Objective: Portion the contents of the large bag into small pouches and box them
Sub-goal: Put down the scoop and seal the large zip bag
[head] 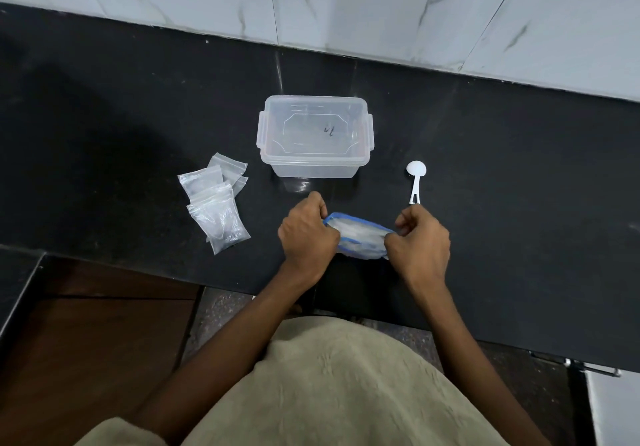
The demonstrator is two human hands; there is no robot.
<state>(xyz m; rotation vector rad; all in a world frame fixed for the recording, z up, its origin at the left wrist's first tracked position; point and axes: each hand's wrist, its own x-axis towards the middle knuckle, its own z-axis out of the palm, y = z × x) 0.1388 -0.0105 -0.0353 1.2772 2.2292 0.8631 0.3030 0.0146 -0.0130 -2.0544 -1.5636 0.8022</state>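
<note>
Opening step, I judge: the left hand (306, 234) and right hand (417, 241) each keep a pinching grip on one end of the large bag (358, 239) on the counter (502, 168). Next comes the spoon (415, 179), the pouches (216, 199) and the lidded box (315, 137).

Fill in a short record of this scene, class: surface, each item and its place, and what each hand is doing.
surface: black counter
box: clear, lid on, centre
pouches: loose pile, left of box
spoon: white, right of box
bag: blue-edged, in front of box
left hand: grips bag's left end
right hand: grips bag's right end
</note>
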